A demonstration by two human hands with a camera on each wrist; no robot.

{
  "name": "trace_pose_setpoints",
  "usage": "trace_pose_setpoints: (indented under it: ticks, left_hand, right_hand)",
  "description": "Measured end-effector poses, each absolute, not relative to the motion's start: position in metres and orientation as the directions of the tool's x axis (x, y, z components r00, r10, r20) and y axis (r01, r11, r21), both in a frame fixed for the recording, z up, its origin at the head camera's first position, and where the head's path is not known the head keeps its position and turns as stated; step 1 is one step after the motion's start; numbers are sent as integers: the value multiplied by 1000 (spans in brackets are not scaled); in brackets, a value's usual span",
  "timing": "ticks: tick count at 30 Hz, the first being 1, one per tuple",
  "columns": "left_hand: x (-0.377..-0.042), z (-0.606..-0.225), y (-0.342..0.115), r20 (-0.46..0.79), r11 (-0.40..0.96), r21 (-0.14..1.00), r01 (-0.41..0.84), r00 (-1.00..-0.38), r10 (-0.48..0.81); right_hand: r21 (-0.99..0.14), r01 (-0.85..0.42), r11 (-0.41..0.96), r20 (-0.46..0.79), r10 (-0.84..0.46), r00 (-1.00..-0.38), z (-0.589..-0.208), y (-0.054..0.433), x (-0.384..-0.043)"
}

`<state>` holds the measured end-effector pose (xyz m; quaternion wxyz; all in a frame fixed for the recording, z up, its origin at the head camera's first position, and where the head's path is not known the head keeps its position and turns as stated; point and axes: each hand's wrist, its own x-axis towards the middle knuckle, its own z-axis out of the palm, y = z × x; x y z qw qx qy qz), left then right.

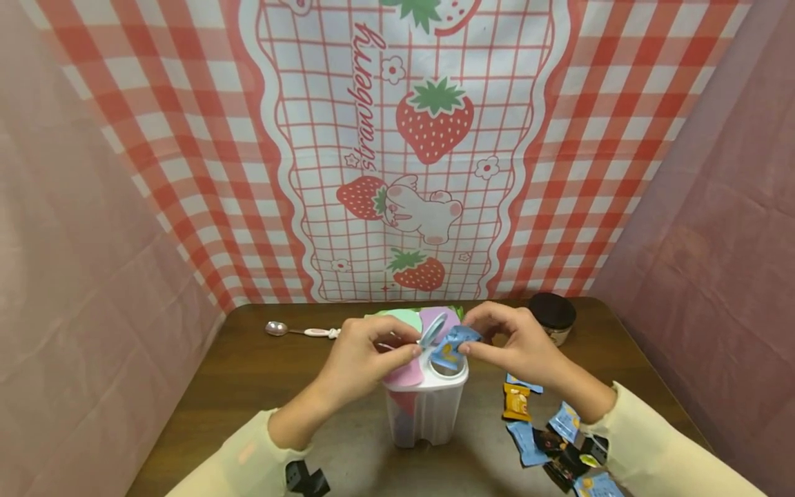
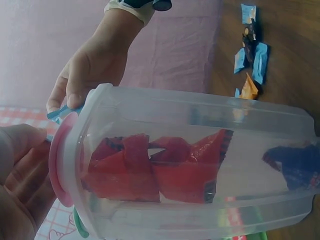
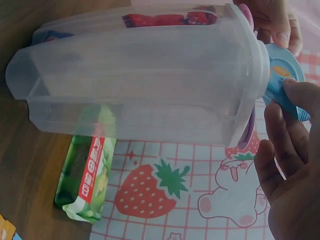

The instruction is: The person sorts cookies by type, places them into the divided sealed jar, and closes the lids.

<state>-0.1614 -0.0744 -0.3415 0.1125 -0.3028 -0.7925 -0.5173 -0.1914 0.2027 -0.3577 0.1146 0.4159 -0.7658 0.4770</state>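
A clear plastic storage box [image 1: 437, 414] stands upright, its white top fitted with pink, green, purple and blue flaps. With thumb and fingers my left hand [image 1: 360, 355] pinches the raised blue flap [image 1: 433, 331]. My right hand [image 1: 522, 342] pinches a small blue snack packet [image 1: 455, 347] over the round opening beneath that flap. In the right wrist view the packet [image 3: 281, 75] sits right against the top of the box. Red packets [image 2: 190, 165] and a dark blue packet [image 2: 297, 167] show through the box wall in the left wrist view.
Several blue, black and orange packets [image 1: 517, 402] lie on the wooden table to the right. A dark-lidded jar [image 1: 551, 312] is at the back right, a spoon [image 1: 277, 328] at the back left. Behind the box lies a green package [image 3: 90, 170]. Cloth walls surround the table.
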Motion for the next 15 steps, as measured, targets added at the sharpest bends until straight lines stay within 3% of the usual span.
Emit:
trace_pose_setpoints:
  ticks: [6,12,15]
  left_hand:
    - [-160,-342,-74,493,281,752,596,-792,359]
    - [-160,-342,-73,502,276,748,604,-787,360]
    - [-160,-343,-72,506,279,743,608,-784,360]
  right_hand:
    - [-579,-800,158,618,-556,-557,-358,198,-194]
    - [-470,-878,88,678,-602,-423,-363,192,-197]
    - [-445,-887,119,678,-603,-421,-364,190,-197]
